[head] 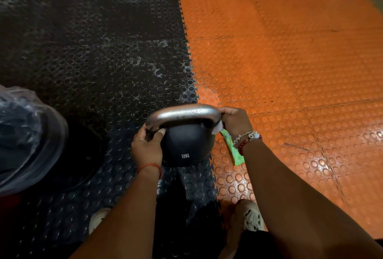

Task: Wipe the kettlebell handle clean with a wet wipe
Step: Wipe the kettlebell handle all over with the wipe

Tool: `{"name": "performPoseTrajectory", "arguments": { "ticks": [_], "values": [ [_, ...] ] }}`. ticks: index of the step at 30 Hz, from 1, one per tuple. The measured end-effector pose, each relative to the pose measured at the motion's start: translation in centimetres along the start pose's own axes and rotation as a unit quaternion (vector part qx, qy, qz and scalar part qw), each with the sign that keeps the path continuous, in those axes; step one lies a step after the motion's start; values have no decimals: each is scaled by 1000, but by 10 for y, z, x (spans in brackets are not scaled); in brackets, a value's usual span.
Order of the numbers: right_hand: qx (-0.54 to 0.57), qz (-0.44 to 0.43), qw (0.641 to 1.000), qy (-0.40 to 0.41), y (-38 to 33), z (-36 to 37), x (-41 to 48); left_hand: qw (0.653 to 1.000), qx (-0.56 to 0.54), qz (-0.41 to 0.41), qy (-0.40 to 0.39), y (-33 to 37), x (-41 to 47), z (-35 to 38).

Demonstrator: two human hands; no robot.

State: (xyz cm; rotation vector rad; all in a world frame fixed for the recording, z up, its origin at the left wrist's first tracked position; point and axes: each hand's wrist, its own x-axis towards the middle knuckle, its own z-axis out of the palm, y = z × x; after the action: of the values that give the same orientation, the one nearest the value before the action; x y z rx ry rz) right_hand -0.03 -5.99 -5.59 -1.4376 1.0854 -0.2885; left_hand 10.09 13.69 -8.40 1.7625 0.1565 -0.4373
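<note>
A black kettlebell (pixel 185 145) marked 12KG stands on the studded floor where the black and orange mats meet. Its silver handle (pixel 184 112) arches over the top and carries water droplets. My left hand (pixel 148 147) grips the handle's left end. My right hand (pixel 235 123) wraps the handle's right end with a white wet wipe (pixel 218 128) pressed between palm and metal; only a corner of the wipe shows.
A green wipe packet (pixel 234 151) lies on the orange mat (pixel 290 62) just right of the kettlebell, partly under my right wrist. A plastic-wrapped bundle (pixel 24 134) sits at the left on the black mat (pixel 83 41). My shoes (pixel 253 218) show below.
</note>
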Motion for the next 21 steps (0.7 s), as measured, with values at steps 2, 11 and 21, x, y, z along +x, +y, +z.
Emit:
{"name": "performPoseTrajectory", "arguments": {
  "ticks": [2,11,21],
  "values": [
    [52,-8,998,20,-1,2,-9,1000,-1,2,-1,0,0,0],
    [99,17,982,157,12,25,-30,1000,9,6,4,3,-2,-1],
    [15,67,962,264,6,40,-46,999,31,12,4,0,1,-2]
  ]
}}
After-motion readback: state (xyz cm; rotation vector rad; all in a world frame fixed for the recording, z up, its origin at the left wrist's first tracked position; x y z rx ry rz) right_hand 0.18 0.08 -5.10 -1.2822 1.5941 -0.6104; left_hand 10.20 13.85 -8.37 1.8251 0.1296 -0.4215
